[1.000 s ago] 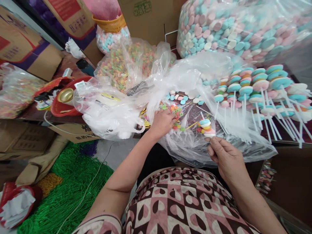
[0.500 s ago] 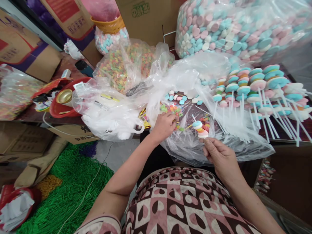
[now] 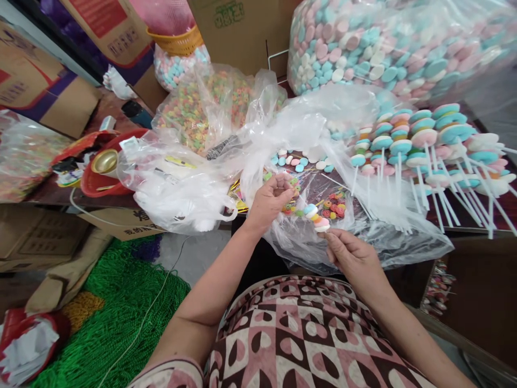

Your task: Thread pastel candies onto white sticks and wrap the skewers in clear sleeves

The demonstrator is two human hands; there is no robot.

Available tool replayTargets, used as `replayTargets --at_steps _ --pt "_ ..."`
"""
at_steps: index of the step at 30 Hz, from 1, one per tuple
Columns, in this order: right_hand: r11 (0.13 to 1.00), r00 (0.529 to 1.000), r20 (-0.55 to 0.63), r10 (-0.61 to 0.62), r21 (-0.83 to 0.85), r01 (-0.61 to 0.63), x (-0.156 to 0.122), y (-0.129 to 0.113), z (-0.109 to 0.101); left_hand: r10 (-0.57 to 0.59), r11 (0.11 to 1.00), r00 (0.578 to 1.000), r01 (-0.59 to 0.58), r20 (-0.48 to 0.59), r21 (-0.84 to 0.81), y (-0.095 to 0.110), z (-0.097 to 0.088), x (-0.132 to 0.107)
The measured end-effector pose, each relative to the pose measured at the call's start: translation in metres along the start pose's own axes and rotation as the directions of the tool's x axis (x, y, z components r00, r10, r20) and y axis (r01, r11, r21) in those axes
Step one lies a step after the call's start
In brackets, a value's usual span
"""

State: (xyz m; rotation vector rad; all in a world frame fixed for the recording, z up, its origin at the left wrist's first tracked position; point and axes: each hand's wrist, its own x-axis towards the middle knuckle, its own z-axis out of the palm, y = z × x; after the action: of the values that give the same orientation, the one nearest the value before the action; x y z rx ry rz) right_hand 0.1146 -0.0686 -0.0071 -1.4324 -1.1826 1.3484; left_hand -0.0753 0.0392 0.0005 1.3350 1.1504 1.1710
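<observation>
My right hand (image 3: 353, 258) pinches the lower end of a candy skewer (image 3: 317, 218), tilted up to the left. Blue, white and pink marshmallows with orange and yellow gummy rings are stacked on it. To the left, my left hand (image 3: 270, 203) is closed, thumb and fingertips together over a pile of small gummy rings. Whatever sits in that pinch is too small and covered to make out. Red and orange gummy rings (image 3: 335, 206) lie on the plastic beyond the skewer. Loose marshmallows (image 3: 288, 159) are spread farther back.
Finished candy skewers (image 3: 424, 140) are piled at the right, sticks toward me. Behind them bulges a large bag of marshmallows (image 3: 363, 51). A bag of gummy rings (image 3: 202, 105) stands at the back. At left are a white plastic bag (image 3: 181, 199) and a red basin (image 3: 91, 180).
My left hand has drawn slightly back from the gummy pile, its fingers turned toward the skewer. My right hand has brought the skewer left, closer to the left hand.
</observation>
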Motion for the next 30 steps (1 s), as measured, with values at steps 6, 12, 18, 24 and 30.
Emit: replayTargets --at_steps 6,12,18,24,30 --pt "0.998 0.999 -0.028 -0.029 -0.052 0.028 0.003 0.001 0.002 -0.135 0.925 0.991 0.121 -0.016 -0.361 0.006 0.02 -0.005" --pt "0.992 0.997 -0.053 -0.058 -0.116 0.052 0.003 0.0 0.001 -0.129 0.937 0.991 0.106 -0.047 -0.333 -0.003 0.022 -0.007" --pt "0.95 0.984 -0.126 -0.127 -0.3 0.084 0.0 -0.006 -0.002 0.245 0.962 0.968 -0.237 -0.05 0.133 -0.007 0.019 -0.014" --pt "0.972 0.99 -0.118 -0.079 -0.232 0.05 -0.001 -0.01 -0.003 0.466 0.777 0.881 -0.454 0.086 0.437 -0.002 0.017 -0.023" --pt "0.994 0.994 -0.096 -0.053 -0.105 0.042 0.0 -0.013 -0.001 0.505 0.785 0.862 -0.478 0.04 0.393 0.0 0.028 -0.031"
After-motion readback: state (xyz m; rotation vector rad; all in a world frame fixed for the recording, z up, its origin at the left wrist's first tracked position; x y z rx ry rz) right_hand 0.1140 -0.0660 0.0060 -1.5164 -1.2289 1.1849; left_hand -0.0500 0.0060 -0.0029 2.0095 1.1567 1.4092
